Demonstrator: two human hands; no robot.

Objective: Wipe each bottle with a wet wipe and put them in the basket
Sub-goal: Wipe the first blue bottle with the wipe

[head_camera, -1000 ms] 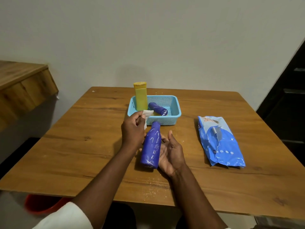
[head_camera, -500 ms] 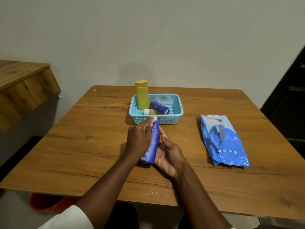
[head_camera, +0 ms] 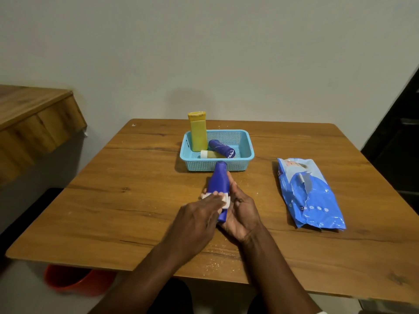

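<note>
A blue bottle (head_camera: pixel 218 179) lies in the palm of my right hand (head_camera: pixel 243 213), its narrow top pointing at the basket. My left hand (head_camera: pixel 196 219) presses a white wet wipe (head_camera: pixel 224 199) across the bottle's lower body. Just beyond stands the light blue basket (head_camera: pixel 247 143). Inside it a tall yellow bottle (head_camera: pixel 198 131) stands upright at the left, a small blue bottle (head_camera: pixel 221 148) lies on its side, and a pale yellow bottle with a white cap (head_camera: pixel 210 154) lies beside it.
A blue pack of wet wipes (head_camera: pixel 309 193) lies on the wooden table (head_camera: pixel 136 200) to the right of my hands. A wooden counter (head_camera: pixel 34 118) juts out at the left. A red bucket (head_camera: pixel 74 282) sits below the table's near left edge.
My left hand slid the wipe from the bottle's top down to its lower body. The right hand kept cradling the bottle.
</note>
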